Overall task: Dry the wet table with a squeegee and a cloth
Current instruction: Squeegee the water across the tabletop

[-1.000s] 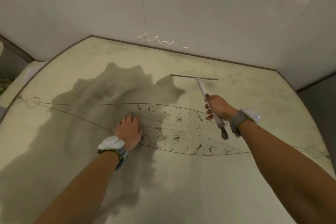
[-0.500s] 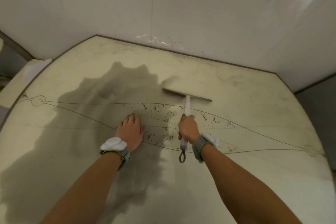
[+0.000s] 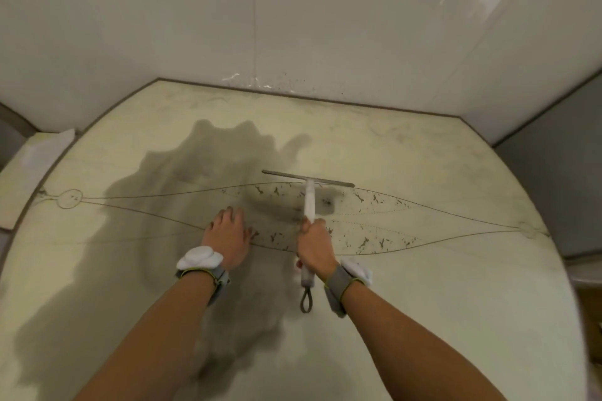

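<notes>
Right hand (image 3: 315, 247) gripping white-handled squeegee (image 3: 308, 202), blade on pale round bench (image 3: 423, 303), left hand (image 3: 228, 238) pressed flat, fingers straight, beside it

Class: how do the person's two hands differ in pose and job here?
The left hand lies flat, fingers straight, on the table; the right hand curls round the squeegee handle. The left holds nothing; the right holds the tool. Both wear grey wristbands.

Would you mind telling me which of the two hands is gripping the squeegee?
The right hand: its fingers curl round the white handle of the squeegee, whereas the left hand rests flat on the table.
</notes>
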A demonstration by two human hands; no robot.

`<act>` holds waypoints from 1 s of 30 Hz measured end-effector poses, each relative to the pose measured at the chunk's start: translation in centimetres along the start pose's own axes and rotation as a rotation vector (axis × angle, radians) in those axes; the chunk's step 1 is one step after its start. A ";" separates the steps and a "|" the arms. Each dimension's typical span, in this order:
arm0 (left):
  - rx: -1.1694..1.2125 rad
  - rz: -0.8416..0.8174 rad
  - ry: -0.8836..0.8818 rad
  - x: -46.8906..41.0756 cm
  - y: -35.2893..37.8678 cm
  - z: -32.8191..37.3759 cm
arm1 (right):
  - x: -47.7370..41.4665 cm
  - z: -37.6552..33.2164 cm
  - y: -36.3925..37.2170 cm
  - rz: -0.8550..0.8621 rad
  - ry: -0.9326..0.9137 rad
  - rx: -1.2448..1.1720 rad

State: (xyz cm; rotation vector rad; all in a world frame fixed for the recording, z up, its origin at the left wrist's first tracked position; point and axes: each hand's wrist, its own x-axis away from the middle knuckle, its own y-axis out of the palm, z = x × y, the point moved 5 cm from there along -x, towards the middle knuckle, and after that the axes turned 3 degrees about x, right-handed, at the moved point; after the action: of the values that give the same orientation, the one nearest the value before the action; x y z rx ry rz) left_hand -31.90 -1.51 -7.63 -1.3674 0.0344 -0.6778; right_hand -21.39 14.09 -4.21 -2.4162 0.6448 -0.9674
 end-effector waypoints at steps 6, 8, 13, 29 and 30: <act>-0.012 0.007 0.003 -1.0 -0.3 0.6 | -6.0 -1.4 -6.2 0.072 0.104 -0.183; -0.004 0.001 0.010 -1.6 -0.3 0.5 | -9.0 -2.3 -7.6 0.086 0.124 -0.150; 0.030 0.030 -0.008 -3.2 -0.3 -0.4 | -15.0 -6.5 -8.0 0.061 0.117 -0.061; 0.039 0.088 -0.049 -4.4 0.2 -2.2 | -11.5 -3.8 0.9 0.029 0.048 0.224; 0.042 0.084 -0.043 -4.3 0.2 -2.2 | -10.4 -3.4 1.3 0.024 0.044 0.213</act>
State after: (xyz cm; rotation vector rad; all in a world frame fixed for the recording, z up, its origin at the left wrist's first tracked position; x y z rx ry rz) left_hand -36.19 -1.43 -9.82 -1.3327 0.0426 -0.5753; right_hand -30.87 18.17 -8.04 -2.2018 0.5542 -1.0271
